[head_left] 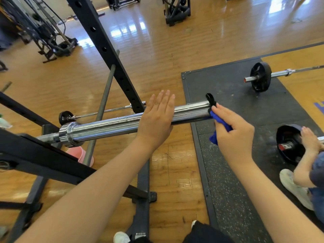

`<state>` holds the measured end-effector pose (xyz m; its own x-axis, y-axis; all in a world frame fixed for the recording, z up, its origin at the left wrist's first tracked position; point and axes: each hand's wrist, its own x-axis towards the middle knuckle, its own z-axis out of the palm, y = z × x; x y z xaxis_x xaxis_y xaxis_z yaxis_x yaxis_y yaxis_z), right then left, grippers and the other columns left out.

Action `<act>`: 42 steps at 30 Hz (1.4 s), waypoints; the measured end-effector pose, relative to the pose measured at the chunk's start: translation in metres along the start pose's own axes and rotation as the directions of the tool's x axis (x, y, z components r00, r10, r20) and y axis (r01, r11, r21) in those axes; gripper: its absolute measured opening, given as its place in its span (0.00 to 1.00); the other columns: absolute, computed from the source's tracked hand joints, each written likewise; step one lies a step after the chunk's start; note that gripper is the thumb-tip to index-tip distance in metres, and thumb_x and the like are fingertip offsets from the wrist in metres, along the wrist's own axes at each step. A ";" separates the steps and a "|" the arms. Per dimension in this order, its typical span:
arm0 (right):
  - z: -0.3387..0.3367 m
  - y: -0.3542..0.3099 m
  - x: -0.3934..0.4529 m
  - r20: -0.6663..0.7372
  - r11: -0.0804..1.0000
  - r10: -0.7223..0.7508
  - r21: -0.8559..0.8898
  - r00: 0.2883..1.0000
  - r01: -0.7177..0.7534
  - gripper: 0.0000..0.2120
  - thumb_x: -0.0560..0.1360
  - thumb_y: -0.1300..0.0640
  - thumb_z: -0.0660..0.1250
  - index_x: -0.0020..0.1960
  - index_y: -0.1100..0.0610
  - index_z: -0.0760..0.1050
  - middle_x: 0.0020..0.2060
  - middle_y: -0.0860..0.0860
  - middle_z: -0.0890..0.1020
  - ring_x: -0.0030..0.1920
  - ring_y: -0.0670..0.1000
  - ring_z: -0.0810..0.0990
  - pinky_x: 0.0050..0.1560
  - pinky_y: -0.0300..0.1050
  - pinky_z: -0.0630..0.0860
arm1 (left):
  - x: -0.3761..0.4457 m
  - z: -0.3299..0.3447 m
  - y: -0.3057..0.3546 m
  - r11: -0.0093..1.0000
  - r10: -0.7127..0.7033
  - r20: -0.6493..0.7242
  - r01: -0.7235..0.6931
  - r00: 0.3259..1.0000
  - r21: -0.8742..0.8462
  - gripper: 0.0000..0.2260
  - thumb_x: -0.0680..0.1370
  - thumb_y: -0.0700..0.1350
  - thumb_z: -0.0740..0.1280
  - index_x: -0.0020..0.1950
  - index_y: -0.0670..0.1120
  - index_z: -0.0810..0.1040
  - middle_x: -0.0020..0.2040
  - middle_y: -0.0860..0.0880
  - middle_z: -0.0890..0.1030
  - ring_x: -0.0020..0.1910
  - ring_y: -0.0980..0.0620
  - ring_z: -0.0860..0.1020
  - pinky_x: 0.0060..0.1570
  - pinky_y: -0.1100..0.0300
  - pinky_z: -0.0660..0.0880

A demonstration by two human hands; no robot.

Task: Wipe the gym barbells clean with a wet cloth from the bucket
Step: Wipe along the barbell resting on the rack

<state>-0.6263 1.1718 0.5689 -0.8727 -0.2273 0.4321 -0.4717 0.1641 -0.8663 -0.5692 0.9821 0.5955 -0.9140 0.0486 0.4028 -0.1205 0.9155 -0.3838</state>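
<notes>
A chrome barbell sleeve [108, 126] juts from the black rack toward the right at chest height. My left hand [157, 118] lies flat on top of the sleeve with straight fingers. My right hand [231, 132] grips a blue cloth [220, 122] and presses it against the sleeve's right end, just below a small black clip [211, 99] on the tip. A pink bucket [79, 154] stands on the floor under the bar, partly hidden by the rack.
The black rack upright [105, 50] and its base beams [142, 190] surround me. A second barbell with a black plate [260, 77] lies on the dark rubber mat [236, 172]. Another person [308, 163] crouches at the right, a hand on a third plate.
</notes>
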 end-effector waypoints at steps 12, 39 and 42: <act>-0.011 -0.002 0.003 0.082 0.968 0.243 0.040 0.967 -0.246 0.16 0.76 0.68 0.63 0.57 0.52 0.75 0.42 0.39 0.78 0.46 0.46 0.81 0.51 0.49 0.79 | 0.001 0.002 0.001 1.000 -0.004 0.003 0.004 1.000 0.024 0.37 0.63 0.44 0.79 0.68 0.34 0.70 0.66 0.36 0.73 0.66 0.39 0.71 0.67 0.45 0.60; 0.009 -0.016 0.015 0.176 0.796 -0.311 -0.488 0.934 0.357 0.19 0.66 0.70 0.60 0.54 0.66 0.80 0.51 0.59 0.83 0.56 0.60 0.80 0.59 0.51 0.71 | -0.002 0.007 -0.001 1.000 -0.011 -0.032 0.012 0.999 0.024 0.22 0.75 0.40 0.63 0.68 0.37 0.68 0.65 0.38 0.75 0.66 0.40 0.72 0.71 0.44 0.51; 0.003 -0.017 0.003 0.171 0.807 -0.306 -0.475 0.937 0.351 0.20 0.66 0.72 0.62 0.55 0.64 0.80 0.52 0.57 0.83 0.57 0.58 0.79 0.61 0.52 0.71 | 0.000 0.003 0.001 1.000 -0.009 0.024 0.009 1.000 -0.003 0.21 0.71 0.38 0.67 0.64 0.37 0.74 0.62 0.37 0.77 0.64 0.40 0.74 0.69 0.44 0.57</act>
<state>-0.6204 1.1655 0.5839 -0.6514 -0.4276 0.6268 -0.7465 0.5091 -0.4284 -0.5701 0.9820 0.5929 -0.9219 0.0310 0.3861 -0.1273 0.9171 -0.3777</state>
